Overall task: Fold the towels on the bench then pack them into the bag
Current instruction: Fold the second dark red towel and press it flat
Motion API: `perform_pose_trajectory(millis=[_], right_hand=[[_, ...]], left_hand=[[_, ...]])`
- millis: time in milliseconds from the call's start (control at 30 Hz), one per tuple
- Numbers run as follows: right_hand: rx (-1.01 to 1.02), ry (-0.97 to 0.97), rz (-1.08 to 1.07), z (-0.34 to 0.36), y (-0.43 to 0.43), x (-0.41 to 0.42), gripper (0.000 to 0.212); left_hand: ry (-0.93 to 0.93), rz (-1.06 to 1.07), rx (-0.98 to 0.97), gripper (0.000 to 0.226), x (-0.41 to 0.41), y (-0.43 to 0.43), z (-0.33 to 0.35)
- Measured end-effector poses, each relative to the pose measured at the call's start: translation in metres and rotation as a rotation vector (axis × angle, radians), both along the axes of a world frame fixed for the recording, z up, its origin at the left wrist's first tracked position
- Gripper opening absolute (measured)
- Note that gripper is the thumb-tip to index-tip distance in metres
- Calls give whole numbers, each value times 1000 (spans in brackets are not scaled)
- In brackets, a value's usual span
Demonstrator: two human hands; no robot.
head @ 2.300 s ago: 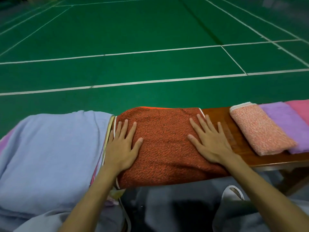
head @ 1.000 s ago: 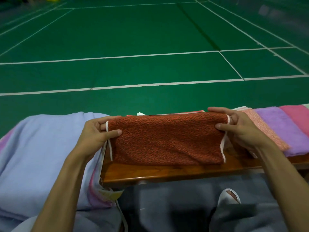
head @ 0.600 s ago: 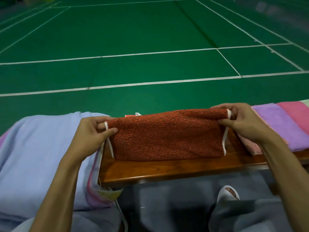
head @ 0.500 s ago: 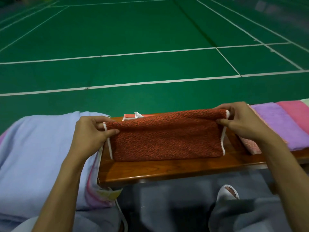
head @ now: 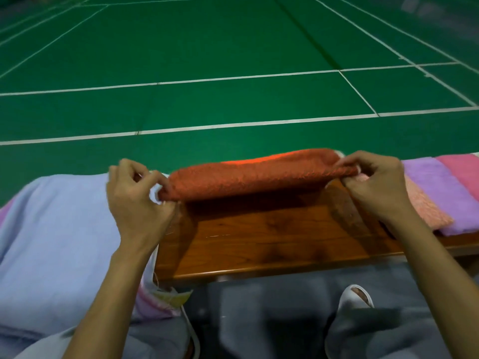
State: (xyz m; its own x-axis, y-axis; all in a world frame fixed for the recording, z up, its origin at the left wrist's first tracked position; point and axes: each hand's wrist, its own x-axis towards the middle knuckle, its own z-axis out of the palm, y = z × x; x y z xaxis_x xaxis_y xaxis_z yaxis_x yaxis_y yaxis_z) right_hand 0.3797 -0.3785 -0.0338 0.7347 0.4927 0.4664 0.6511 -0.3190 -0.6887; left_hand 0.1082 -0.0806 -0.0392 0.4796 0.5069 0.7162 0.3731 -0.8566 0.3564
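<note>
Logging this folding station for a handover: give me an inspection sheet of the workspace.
Surface: wooden bench, glossy top.
Job's things: rust towel raised between both hands; peach towel, purple towel, pink towel folded side by side at right; blue cloth pile at left.
Clutter: nothing seen.
Grippers: left hand pinches the towel's left end; right hand pinches its right end.
Cables: nothing seen.
Surroundings: green court floor, white lines; white slipper below the bench.
</note>
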Motion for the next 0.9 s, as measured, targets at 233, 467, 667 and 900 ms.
perform_pose_trajectory(millis=[233,467,667,900], right_hand=[[-678,193,257,-34,-35,-2,32],[-600,12,39,-31,-10,-5,40],[-737,-77,164,-65,60,-52,73],[-817,-81,170,-83,60,-51,88]], left_hand=[[790,-307,-283,25,-11,-4,-37],[745,-221,-489,56,4,-6,-8],[538,-22,-323,47,56,-39,-53],[480,-111,-462,22,51,1,-48]])
